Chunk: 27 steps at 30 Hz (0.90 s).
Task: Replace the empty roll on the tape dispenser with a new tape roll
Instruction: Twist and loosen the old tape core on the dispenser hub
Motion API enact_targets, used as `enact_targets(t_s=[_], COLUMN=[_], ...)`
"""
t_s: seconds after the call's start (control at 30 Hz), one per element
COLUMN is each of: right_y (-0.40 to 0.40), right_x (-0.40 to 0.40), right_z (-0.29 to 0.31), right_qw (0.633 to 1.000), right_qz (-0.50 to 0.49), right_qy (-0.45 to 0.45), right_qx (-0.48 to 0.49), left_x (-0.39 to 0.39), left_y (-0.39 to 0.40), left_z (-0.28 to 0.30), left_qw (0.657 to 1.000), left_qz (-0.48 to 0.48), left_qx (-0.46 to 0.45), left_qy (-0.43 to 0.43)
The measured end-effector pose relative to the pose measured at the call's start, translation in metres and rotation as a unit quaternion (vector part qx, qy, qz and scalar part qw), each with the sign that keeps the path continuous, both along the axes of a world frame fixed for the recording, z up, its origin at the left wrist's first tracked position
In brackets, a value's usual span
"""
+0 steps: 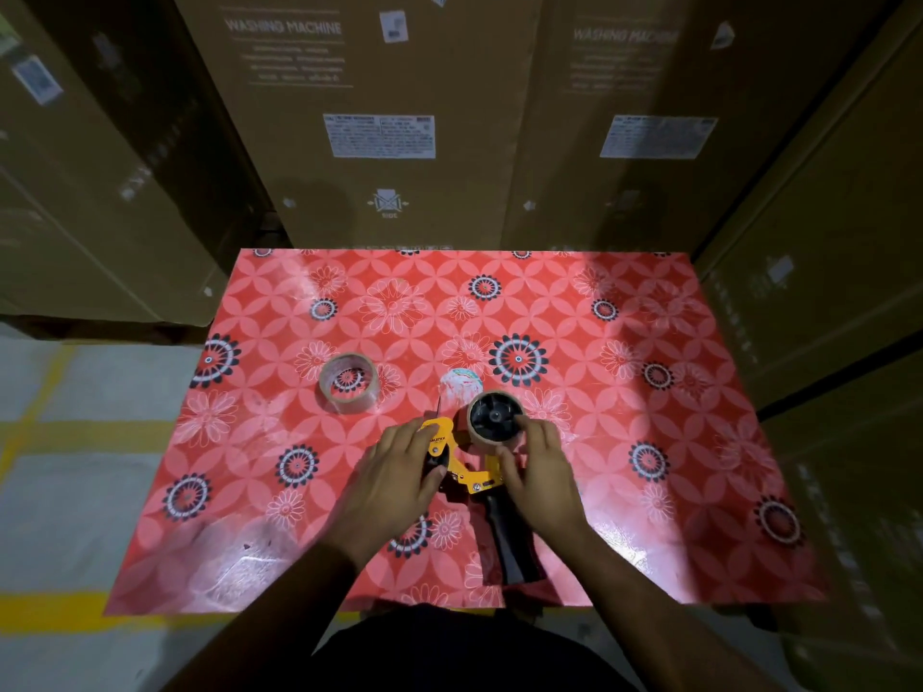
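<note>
Your tape dispenser (474,472) lies on its side near the front middle of the red flowered table (649,442), black handle pointing back at you. Your left hand (399,484) presses down on the yellow frame, fingers draped over it rather than wrapped tight. Your right hand (537,469) has its fingers curled onto the rim of the empty cardboard core (494,419), which sits on the black hub at the dispenser's far end. Keep the frame pinned flat and draw the core straight off along the hub's axis; twisting it sideways will likely jam it. The new clear tape roll (348,382) waits to the left of the dispenser, well apart, lying flat.
</note>
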State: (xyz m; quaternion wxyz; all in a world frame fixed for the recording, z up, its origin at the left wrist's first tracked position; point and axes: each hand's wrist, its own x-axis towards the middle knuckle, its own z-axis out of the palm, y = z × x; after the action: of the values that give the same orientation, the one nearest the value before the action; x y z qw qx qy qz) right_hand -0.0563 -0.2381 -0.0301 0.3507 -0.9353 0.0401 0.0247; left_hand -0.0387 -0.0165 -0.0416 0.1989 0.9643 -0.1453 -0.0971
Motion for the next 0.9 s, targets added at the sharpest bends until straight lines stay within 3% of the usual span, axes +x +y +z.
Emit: enact_targets(t_s=[0.1, 0.3, 0.57, 0.8, 0.9], right_y=[-0.01, -0.015, -0.012, -0.008, -0.009], right_x=[0.026, 0.063, 0.084, 0.089, 0.086], right_z=[-0.005, -0.012, -0.01, -0.001, -0.002], right_qw=[0.996, 0.991, 0.983, 0.979, 0.98], right_qz=[-0.077, -0.064, -0.091, -0.119, -0.12], right_qy=[0.034, 0.117, 0.159, 0.158, 0.156], right_qx=[0.004, -0.001, -0.018, -0.048, -0.035], left_x=[0.019, 0.055, 0.079, 0.072, 0.068], left_y=[-0.014, -0.046, -0.073, -0.081, -0.079], left_z=[0.007, 0.014, 0.008, -0.003, -0.003], left_qw=[1.0, 0.999, 0.988, 0.977, 0.984], left_qz=[-0.025, -0.024, 0.112, 0.197, 0.165], left_qx=[0.017, 0.027, -0.011, -0.075, -0.069], left_qy=[-0.001, 0.035, 0.108, 0.001, -0.012])
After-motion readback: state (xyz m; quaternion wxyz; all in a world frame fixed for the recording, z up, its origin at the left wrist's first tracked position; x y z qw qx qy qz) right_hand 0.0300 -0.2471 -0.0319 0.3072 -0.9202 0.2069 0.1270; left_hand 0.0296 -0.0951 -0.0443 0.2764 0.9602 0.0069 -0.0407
